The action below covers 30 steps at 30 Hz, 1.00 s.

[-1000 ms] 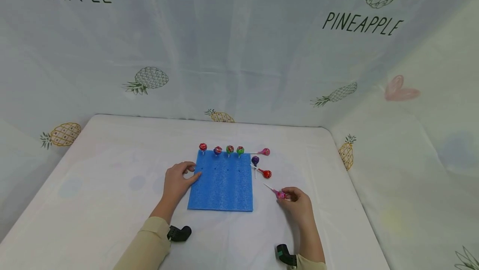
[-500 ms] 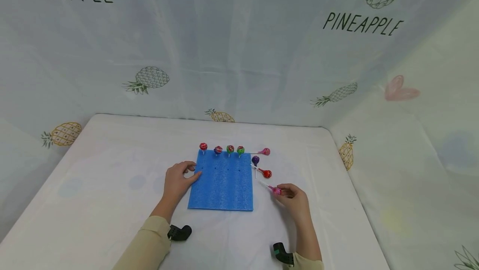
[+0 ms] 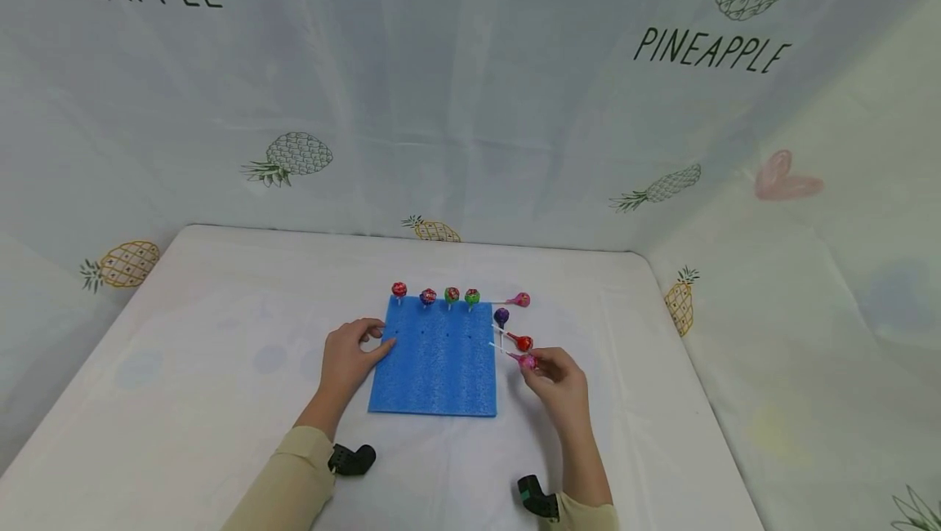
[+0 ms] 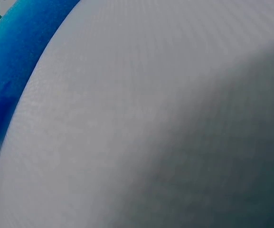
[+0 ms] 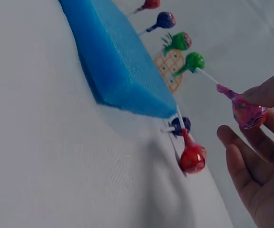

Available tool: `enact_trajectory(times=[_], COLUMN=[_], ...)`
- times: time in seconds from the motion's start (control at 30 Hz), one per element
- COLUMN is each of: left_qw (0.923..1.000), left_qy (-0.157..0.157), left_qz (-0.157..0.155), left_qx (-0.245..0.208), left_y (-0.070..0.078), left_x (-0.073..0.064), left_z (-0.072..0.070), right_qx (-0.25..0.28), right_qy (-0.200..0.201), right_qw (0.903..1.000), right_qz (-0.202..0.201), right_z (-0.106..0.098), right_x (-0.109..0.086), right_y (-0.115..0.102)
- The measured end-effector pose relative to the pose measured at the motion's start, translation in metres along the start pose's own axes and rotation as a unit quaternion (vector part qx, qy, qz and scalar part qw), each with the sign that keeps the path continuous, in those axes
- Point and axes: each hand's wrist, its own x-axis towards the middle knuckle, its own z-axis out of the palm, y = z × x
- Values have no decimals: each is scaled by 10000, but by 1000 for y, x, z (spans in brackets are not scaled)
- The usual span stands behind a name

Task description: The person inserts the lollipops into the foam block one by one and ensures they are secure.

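White table [image 3: 220, 351], roomy leftward, left hand [image 3: 349, 355] wide at blue board [image 3: 437, 368] edge (pink lollipop [image 5: 246, 113] in right hand [image 3: 560, 384])

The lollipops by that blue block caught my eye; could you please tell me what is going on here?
A person's right hand pinches a pink lollipop by its head, stick toward the blue block. The left hand touches the block's left edge. Four lollipops stand in a row along its far edge, and three more lollipops are beside its right edge.
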Motion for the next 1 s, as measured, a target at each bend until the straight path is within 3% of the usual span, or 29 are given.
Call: enact_trajectory(times=[0.23,0.47,0.87,1.0], left_qw=[10000,10000,10000,10000], left_qy=[-51,7,-3,-19], left_qz=[-40,91,52,33], left_qx=[-31,-17,-24,-37], left_y=[0,0,0,0], left_x=[0,0,0,0], left_z=[0,-1,-1,-1], right_qx=[512,656,1019,1102], right_qy=[144,4,-242,-397], right_qw=[9975,9940,9860,9801], right_qz=[-455,-881,-1296,-1604], right_z=[15,26,53,61], right_x=[0,-8,-3,-1], right_y=[-16,-55,-73,-77])
